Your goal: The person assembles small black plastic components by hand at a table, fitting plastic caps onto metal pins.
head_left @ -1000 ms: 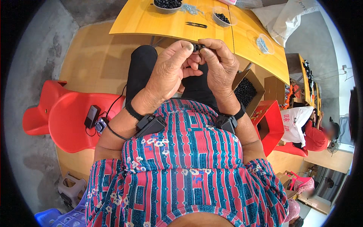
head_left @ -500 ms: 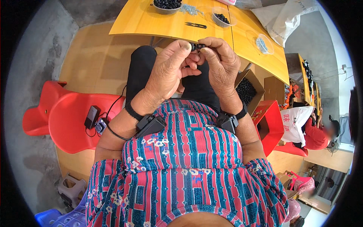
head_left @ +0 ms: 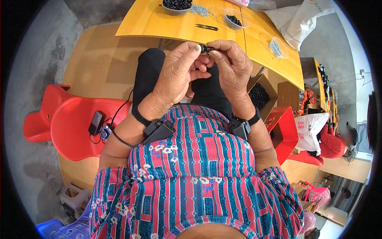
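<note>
Above my lap, at the near edge of the yellow table (head_left: 167, 30), my two hands meet over small black parts. My left hand (head_left: 179, 65) pinches a small black round part (head_left: 203, 48) between thumb and forefinger, its other fingers curled loosely. Against it, my right hand (head_left: 232, 65) grips another small black piece (head_left: 210, 49) by thumb and forefinger. The two pieces touch or lie very close; the fingertips hide most of them, so whether they are joined I cannot tell.
On the table are a bowl of black parts (head_left: 177, 11), small clear pieces (head_left: 201, 10), black thread snips (head_left: 207, 27) and plastic tubs (head_left: 232, 26). A carton of black parts (head_left: 258, 95) stands right of my lap. A red chair (head_left: 75, 127) holds a phone-like device (head_left: 96, 122). Another person (head_left: 333, 143) sits far right.
My hands stay almost in place. The black piece in my right fingers has turned slightly and sits closer to the left one.
</note>
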`<state>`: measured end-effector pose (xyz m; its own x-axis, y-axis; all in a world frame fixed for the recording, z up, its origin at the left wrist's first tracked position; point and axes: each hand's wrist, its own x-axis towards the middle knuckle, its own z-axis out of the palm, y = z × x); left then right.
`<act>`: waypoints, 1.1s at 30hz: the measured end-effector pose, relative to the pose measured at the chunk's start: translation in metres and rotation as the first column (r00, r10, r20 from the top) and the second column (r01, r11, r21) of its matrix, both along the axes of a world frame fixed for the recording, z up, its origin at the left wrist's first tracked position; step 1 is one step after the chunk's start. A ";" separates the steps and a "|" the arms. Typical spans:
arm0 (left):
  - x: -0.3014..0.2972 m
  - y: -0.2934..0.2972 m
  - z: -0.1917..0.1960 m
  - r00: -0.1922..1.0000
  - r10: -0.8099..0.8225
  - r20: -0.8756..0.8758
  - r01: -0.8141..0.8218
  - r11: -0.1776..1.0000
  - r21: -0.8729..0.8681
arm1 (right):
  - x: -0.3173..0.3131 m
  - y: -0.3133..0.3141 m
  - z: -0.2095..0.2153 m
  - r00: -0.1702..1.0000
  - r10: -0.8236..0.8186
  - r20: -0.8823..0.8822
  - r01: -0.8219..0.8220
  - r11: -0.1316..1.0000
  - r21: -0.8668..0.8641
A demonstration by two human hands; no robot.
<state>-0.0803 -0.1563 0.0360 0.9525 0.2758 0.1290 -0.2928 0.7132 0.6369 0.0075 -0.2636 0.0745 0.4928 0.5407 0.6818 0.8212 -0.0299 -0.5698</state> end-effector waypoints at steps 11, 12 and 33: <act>0.001 0.000 -0.001 1.000 -0.002 -0.003 0.002 1.000 -0.031 | 0.001 0.000 -0.004 0.986 0.056 -0.159 -0.050 0.998 0.041; 0.001 0.000 0.000 1.000 -0.002 -0.002 0.002 1.000 -0.030 | 0.001 0.000 -0.006 0.964 0.083 -0.252 -0.064 0.995 0.081; 0.001 -0.002 0.001 1.000 0.027 -0.014 -0.027 1.000 0.009 | -0.002 0.001 0.003 0.998 0.004 -0.056 -0.003 1.000 0.004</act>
